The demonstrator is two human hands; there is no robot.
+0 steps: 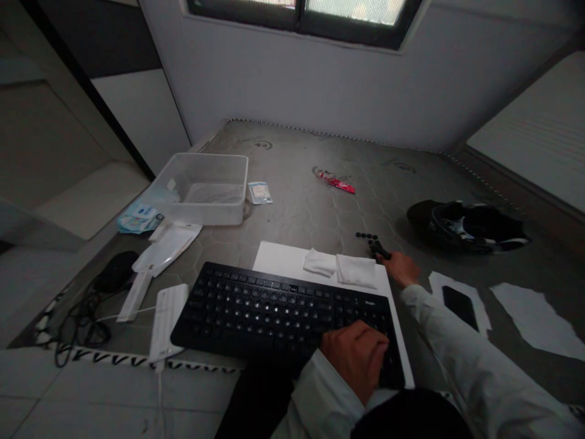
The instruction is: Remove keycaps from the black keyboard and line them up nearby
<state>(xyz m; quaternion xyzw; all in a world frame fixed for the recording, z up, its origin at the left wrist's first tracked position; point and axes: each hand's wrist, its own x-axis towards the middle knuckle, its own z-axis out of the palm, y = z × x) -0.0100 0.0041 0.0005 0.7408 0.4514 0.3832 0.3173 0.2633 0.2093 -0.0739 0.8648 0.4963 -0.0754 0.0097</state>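
Observation:
A black keyboard (pixel 265 311) lies tilted across a white board (pixel 278 255). My left hand (pixel 354 356) rests over the keyboard's right part, fingers curled in; whatever they hold, if anything, is hidden. My right hand (pixel 401 269) reaches past the board's far right corner, its fingers closed at a small dark piece (pixel 378 249) whose kind is unclear. Just beyond it, several small black keycaps (pixel 367 235) sit in a short row on the grey mat. Two folded white cloths or tissues (pixel 356 271) lie on the board, close to my right hand.
Left stand a clear plastic bin (pixel 205 213), a white power strip (pixel 169 320), a black mouse (pixel 116 271) with cable, and a blue-white pack (pixel 139 218). A red wrapper (pixel 337 182) lies farther back. Right are a black helmet (pixel 466 225), a phone (pixel 459 306) and white paper (pixel 539 320).

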